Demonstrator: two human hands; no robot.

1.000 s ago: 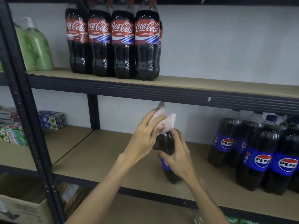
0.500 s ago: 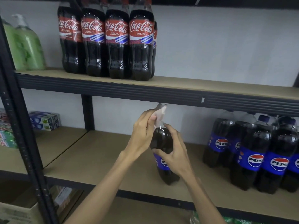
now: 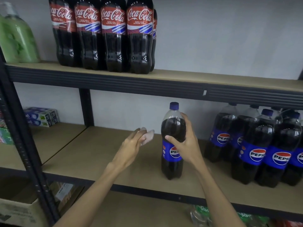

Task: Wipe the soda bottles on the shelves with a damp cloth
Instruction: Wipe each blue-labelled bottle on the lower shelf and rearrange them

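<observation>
Soda bottles (image 3: pixel 139 46) stand on two levels of a dark metal rack (image 3: pixel 21 128) with tan boards. On the upper shelf (image 3: pixel 213 77) a row of red-labelled Coca-Cola bottles (image 3: pixel 113 35) stands toward the left. At the right end of the lower shelf (image 3: pixel 98 153) a tight cluster of blue-labelled Pepsi bottles (image 3: pixel 257 145) is packed together. A cardboard box (image 3: pixel 18 210) sits low at the left, under the shelves, and a green pump bottle (image 3: pixel 18 40) stands at the far left of the upper shelf.

One Pepsi bottle (image 3: pixel 172 128) stands upright near the front edge of the lower shelf, apart from the cluster on its right. The right hand (image 3: pixel 188 145) grips it around the shoulder, just above and partly over the blue label, with the thumb on the near side and the fingers curled round the far side.

The left hand (image 3: pixel 131 145) hovers over the board to the left of this bottle without touching it. Its fingers hold a small pale cloth (image 3: pixel 148 136), which pokes out past the fingertips and is clear of the bottle.

Toothpaste boxes (image 3: pixel 41 117) lie in the neighbouring bay at the left. A blue cap (image 3: pixel 174 106) tops the held bottle.
</observation>
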